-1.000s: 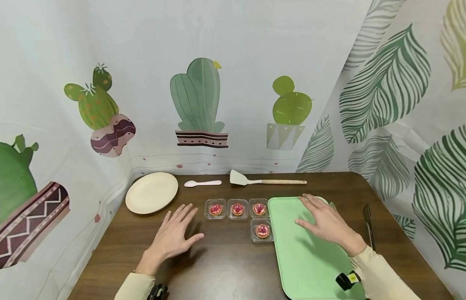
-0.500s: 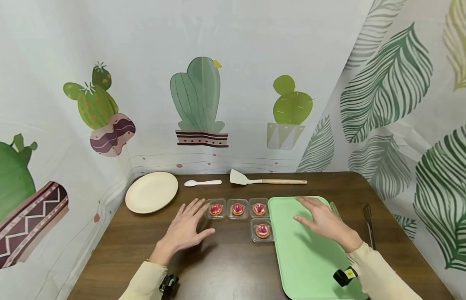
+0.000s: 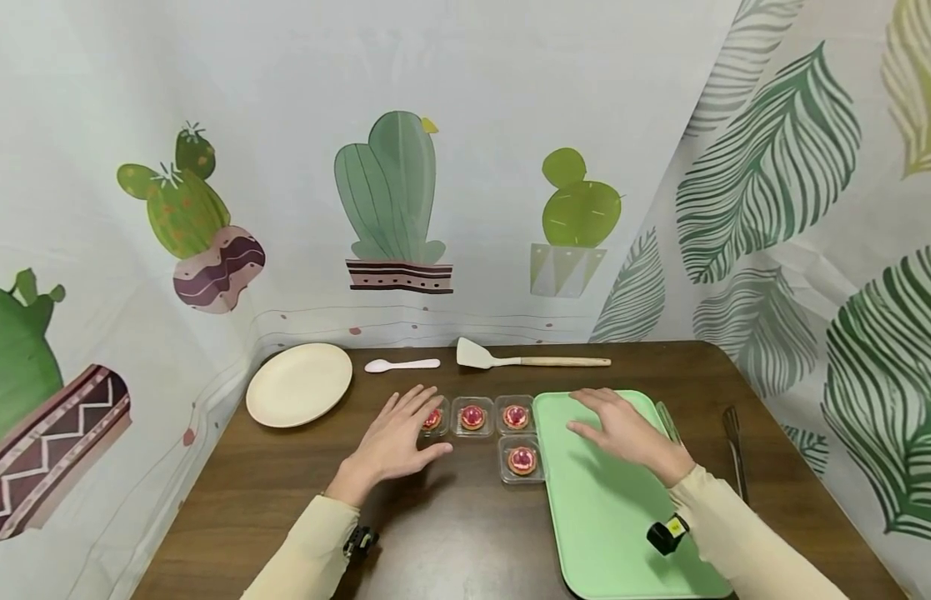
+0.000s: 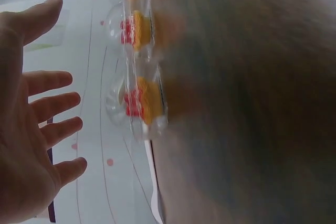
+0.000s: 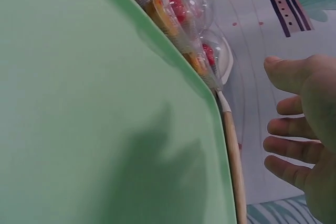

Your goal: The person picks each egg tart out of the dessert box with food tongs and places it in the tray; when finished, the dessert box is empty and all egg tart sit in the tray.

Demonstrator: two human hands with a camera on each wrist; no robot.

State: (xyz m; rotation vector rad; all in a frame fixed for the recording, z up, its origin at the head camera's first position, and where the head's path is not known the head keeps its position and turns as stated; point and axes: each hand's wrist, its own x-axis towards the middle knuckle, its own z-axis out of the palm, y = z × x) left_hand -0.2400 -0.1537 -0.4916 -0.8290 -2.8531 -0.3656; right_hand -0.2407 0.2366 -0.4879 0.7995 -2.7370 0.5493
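My left hand, fingers spread and holding nothing, hovers at the leftmost tart and covers part of its clear plastic box. Two more boxed tarts, a middle one and a right one, continue that row. Below the right one sits another boxed tart, beside the light green tray. Above the tray's upper part is my right hand, also holding nothing, its shadow falling on the tray. In the left wrist view the red-topped tarts appear under domed lids, apart from the fingers.
A cream plate lies at the back left. Along the back edge are a pale pink spoon and a spatula with a wooden handle. A dark fork lies right of the tray, near a partly hidden green utensil.
My left hand has moved right and slightly forward, from beside the row to over the edge of the leftmost tart's box. The right hand has shifted a little left above the tray.
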